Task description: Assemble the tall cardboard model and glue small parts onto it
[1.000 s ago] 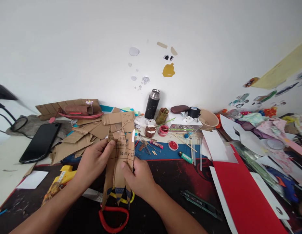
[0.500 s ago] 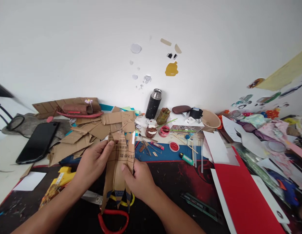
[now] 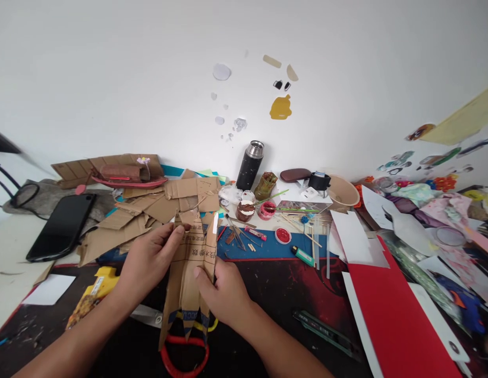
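A brown cardboard piece, creased lengthwise and cut to points at both ends, is held upright between my hands. Printed characters run across its upper part, and a dark blue band crosses the lower end. My left hand pinches its upper left edge between thumb and fingers. On the right side my right hand grips it, thumb on the front and fingers behind, partly hidden. Below the cardboard lie scissors with red and yellow handles, partly covered by it.
Cardboard scraps and a phone lie at left, near a yellow glue gun. Behind stand a black flask and paint pots. At right are a utility knife and red sheet.
The cardboard's lower end has shifted slightly left and its folded panels have turned a little. Both hands keep their hold. The view has shifted slightly.
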`<state>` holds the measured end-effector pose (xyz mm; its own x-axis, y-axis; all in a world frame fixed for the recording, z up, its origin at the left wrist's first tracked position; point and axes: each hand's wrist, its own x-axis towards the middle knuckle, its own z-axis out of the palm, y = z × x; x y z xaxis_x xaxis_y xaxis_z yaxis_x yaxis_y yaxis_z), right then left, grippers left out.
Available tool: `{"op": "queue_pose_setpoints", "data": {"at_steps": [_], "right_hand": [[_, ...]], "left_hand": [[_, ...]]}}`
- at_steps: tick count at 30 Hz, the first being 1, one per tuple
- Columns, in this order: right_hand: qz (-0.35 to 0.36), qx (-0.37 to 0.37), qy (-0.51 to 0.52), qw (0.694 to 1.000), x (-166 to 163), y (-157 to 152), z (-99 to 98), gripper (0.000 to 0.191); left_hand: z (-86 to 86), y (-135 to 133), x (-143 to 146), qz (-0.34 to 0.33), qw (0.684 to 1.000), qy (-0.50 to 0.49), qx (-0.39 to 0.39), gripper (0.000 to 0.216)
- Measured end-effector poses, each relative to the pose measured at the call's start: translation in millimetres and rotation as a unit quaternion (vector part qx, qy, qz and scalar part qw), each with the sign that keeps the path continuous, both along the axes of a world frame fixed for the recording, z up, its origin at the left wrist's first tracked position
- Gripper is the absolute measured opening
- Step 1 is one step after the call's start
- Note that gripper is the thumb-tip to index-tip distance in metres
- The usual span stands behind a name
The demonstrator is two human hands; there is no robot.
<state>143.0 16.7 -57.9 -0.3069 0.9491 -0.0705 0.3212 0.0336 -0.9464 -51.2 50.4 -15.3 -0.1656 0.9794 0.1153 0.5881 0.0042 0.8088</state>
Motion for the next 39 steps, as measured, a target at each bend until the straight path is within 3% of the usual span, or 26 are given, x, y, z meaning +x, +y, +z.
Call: {"op": "queue_pose_setpoints", "data": {"at_steps": [13, 21, 29, 35, 39], "right_hand": [[0.008, 0.017, -0.008, 1.000, -0.5, -1.1, 3.7, 0.018], [0.038, 0.031, -0.037, 0.998, -1.8, -3.6, 5.4, 0.016], [0.039, 0.045, -0.045, 0.997, -1.6, -3.2, 5.1, 0.016], [0.047, 0.044, -0.060, 0.996, -2.4, -3.7, 4.9, 0.016], [0.032, 0.045, -0.039, 0.998, 0.1, -1.4, 4.7, 0.017]], "left_hand": [[-3.8, 1.3, -3.3, 0.015, 0.999, -0.036, 0.003, 0.047], [-8.4, 0.7, -9.4, 0.057, 0.998, 0.025, 0.016, 0.048], [1.8, -0.8, -7.2, 0.030, 0.997, -0.069, -0.002, 0.054], [1.0, -1.4, -7.3, 0.056, 0.997, -0.058, 0.016, 0.054], [-0.3, -1.1, -3.0, 0.032, 0.997, -0.072, 0.010, 0.057]]}}
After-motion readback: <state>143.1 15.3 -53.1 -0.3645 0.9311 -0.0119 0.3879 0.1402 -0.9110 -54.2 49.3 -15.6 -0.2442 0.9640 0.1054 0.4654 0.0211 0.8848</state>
